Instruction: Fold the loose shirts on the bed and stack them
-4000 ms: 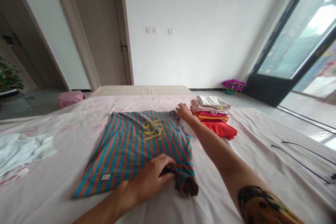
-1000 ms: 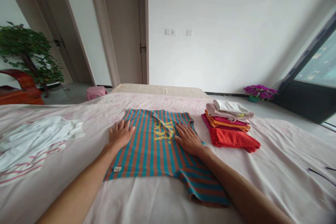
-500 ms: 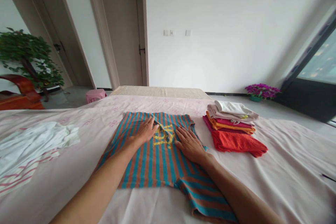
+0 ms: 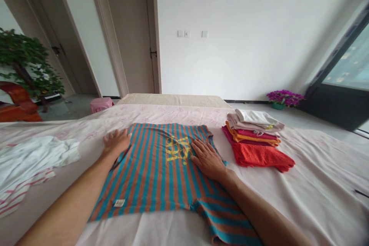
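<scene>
A teal and orange striped shirt [image 4: 155,177] with yellow letters lies spread on the pink bedsheet [image 4: 311,184]. My left hand [image 4: 116,141] lies flat, fingers open, on the shirt's far left edge. My right hand [image 4: 206,157] rests flat with fingers spread on the shirt's right side, beside the letters. One sleeve [image 4: 227,219] sticks out toward me under my right forearm.
A stack of folded clothes [image 4: 253,128] in white, orange, pink and red sits right of the shirt. Crumpled white and pink-striped garments [image 4: 31,161] lie at the left. Beyond the bed are a pink stool [image 4: 101,104], a green plant [image 4: 25,61], doors and purple flowers [image 4: 284,97].
My left hand slid from the shirt's middle out to its left edge, flattening the cloth. My right hand stayed pressed on the right side.
</scene>
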A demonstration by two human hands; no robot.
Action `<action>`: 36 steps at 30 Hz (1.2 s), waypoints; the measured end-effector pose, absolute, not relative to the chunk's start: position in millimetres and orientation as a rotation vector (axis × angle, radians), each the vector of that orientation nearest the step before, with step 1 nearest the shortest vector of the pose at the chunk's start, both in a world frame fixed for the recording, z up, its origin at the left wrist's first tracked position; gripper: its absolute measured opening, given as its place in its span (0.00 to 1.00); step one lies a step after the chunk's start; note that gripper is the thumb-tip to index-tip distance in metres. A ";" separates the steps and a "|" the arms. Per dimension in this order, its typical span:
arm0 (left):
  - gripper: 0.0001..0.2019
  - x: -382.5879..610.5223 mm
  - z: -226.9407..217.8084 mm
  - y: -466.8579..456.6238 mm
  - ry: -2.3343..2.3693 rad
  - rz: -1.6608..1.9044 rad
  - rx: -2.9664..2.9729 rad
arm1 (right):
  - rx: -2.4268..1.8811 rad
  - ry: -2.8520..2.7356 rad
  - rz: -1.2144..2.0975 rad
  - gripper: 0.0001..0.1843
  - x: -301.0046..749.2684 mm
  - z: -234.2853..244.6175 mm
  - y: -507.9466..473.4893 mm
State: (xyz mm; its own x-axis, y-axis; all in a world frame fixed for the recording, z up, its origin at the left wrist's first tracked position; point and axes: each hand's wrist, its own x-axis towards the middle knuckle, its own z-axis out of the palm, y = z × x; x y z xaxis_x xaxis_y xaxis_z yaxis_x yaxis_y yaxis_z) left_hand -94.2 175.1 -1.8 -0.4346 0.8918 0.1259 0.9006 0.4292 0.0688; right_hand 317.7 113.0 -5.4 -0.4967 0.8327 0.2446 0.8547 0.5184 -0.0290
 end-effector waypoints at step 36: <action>0.18 -75.3 36.9 100.5 -2.267 0.117 -1.865 | -1.448 -2.497 -0.072 0.29 314.0 3.7 111.5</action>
State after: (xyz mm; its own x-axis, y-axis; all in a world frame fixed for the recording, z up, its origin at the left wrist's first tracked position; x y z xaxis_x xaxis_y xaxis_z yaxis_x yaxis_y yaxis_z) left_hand -75.3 100.5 36.9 -0.1818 0.9776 0.1059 0.9616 0.1993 -0.1888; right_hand 314.0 111.5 3.7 -0.4732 0.8471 0.2421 0.8596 0.5041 -0.0837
